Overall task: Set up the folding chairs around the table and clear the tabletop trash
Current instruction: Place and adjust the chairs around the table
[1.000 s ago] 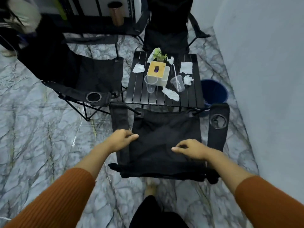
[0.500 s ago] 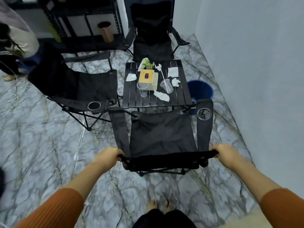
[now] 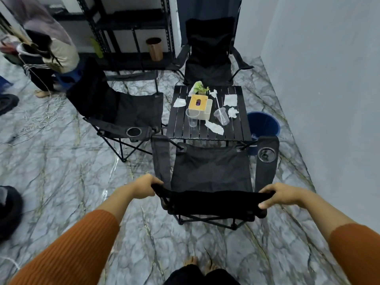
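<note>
The near folding chair (image 3: 211, 175) stands open against the table's (image 3: 178, 128) near edge, its back to the person. With both arms outstretched, the left hand (image 3: 144, 187) grips the backrest's left top corner and the right hand (image 3: 281, 195) grips the right. A second ago both hands lay nearer the backrest's middle.

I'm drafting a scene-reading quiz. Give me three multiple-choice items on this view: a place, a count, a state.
1. The blue bucket stands: A) under the shelf; B) on the floor right of the table; C) on a chair.
2. Clear cups on the table: A) one; B) two; C) four.
3. The left hand and right hand: A) grip the near chair's back; B) hang open; C) hold cups.
Key: B, it sits beside the table's right edge; B, one upright, one tilted; A, both curl over its top edge.
</note>
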Tool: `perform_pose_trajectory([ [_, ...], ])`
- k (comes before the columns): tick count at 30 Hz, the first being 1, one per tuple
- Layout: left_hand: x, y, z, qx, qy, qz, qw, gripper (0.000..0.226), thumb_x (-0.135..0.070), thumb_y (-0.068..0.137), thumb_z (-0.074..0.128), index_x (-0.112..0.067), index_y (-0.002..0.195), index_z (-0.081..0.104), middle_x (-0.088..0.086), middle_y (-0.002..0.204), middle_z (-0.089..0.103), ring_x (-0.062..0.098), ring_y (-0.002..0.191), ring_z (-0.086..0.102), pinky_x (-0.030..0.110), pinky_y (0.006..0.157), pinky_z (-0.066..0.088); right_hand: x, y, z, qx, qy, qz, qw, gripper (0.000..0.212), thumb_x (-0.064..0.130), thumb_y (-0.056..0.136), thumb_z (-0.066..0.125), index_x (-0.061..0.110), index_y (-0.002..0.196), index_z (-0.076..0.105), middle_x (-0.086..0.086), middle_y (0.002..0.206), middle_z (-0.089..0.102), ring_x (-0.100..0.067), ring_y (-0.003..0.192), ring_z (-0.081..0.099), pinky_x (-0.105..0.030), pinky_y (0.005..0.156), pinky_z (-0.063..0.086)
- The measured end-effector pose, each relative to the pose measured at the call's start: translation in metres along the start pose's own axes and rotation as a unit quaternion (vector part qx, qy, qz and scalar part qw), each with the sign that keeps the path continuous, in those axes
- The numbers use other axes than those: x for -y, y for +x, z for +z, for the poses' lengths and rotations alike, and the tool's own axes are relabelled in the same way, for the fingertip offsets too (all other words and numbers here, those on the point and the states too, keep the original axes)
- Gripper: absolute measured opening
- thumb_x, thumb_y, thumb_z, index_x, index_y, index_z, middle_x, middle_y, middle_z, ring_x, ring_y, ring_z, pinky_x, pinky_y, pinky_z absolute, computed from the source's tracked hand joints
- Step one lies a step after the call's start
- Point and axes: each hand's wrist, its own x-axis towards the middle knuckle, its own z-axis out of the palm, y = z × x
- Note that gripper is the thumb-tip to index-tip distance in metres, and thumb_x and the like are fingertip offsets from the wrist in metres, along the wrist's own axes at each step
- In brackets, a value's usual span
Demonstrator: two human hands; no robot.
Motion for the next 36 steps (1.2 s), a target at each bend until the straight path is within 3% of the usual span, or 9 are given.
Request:
perform_pose_trajectory([
  [3,0.009,-0.008,-0.019,-0.056,-0.034,-0.032,0.997,0.055,0.004,0.087,0.049,-0.011,0.14,0.049,0.008,0.147,0.047,0.023,0.137,0.042,0.032,0.11,0.036,0.04,0.006,-0.006,-0.057,0.012,-0.026,0.998,0.057,0.061,0.072,0.073,0.021,0.113,0.068,0.007,0.116,0.065,-0.013,0.109,0.059,-0.026,0.091,0.044],
  [6,0.026,-0.017,-0.026,-0.194,-0.015,-0.078,0.978,0.047,-0.016,0.097,0.048,-0.013,0.143,0.042,0.012,0.148,0.044,0.03,0.135,0.042,0.038,0.11,0.036,0.105,0.028,0.008,-0.168,-0.052,-0.063,0.982,0.048,0.05,0.087,0.063,0.012,0.118,0.066,-0.007,0.124,0.066,-0.024,0.114,0.06,-0.036,0.098,0.045],
  [9,0.055,-0.031,-0.022,-0.279,0.022,-0.116,0.953,0.047,-0.032,0.099,0.042,-0.017,0.144,0.036,0.01,0.15,0.038,0.028,0.14,0.033,0.046,0.113,0.025,0.187,0.043,0.038,-0.213,-0.101,-0.139,0.962,0.05,0.045,0.093,0.055,0.014,0.133,0.053,-0.01,0.138,0.056,-0.03,0.128,0.05,-0.048,0.11,0.036],
  [12,0.096,-0.05,-0.017,-0.273,0.024,-0.174,0.946,0.057,-0.041,0.101,0.035,-0.018,0.15,0.021,0.007,0.161,0.018,0.026,0.149,0.012,0.049,0.119,0.01,0.27,0.055,0.078,-0.218,-0.194,-0.235,0.927,0.052,0.042,0.096,0.051,0.015,0.14,0.045,-0.009,0.145,0.048,-0.031,0.135,0.041,-0.054,0.115,0.026],
  [15,0.14,-0.068,-0.022,-0.257,-0.002,-0.222,0.941,0.064,-0.046,0.1,0.033,-0.016,0.153,0.014,0.007,0.163,0.01,0.025,0.15,0.005,0.05,0.121,0.006,0.343,0.067,0.119,-0.201,-0.26,-0.296,0.897,0.056,0.04,0.098,0.047,0.013,0.146,0.035,-0.009,0.15,0.039,-0.028,0.142,0.03,-0.053,0.118,0.02],
  [19,0.202,-0.089,-0.043,-0.266,-0.022,-0.245,0.932,0.063,-0.048,0.099,0.035,-0.016,0.151,0.02,0.006,0.16,0.019,0.024,0.148,0.014,0.051,0.12,0.008,0.424,0.083,0.17,-0.152,-0.302,-0.316,0.887,0.062,0.039,0.099,0.045,0.012,0.15,0.022,-0.01,0.155,0.029,-0.029,0.148,0.016,-0.051,0.121,0.012],
  [26,0.306,-0.111,-0.098,-0.276,-0.057,-0.275,0.919,0.065,-0.05,0.098,0.036,-0.017,0.152,0.019,0.005,0.161,0.016,0.021,0.149,0.012,0.05,0.12,0.007,0.543,0.112,0.224,-0.157,-0.332,-0.338,0.867,0.066,0.041,0.1,0.042,0.01,0.153,0.015,-0.008,0.162,0.013,-0.028,0.151,0.004,-0.05,0.122,0.009],
  [36,0.404,-0.077,-0.197,-0.262,-0.048,-0.254,0.93,0.066,-0.049,0.1,0.032,-0.016,0.153,0.013,0.005,0.163,0.011,0.022,0.151,0.005,0.049,0.121,0.002,0.672,0.175,0.224,-0.177,-0.314,-0.34,0.869,0.064,0.041,0.099,0.044,0.009,0.15,0.021,-0.007,0.16,0.02,-0.028,0.15,0.008,-0.05,0.122,0.012],
])
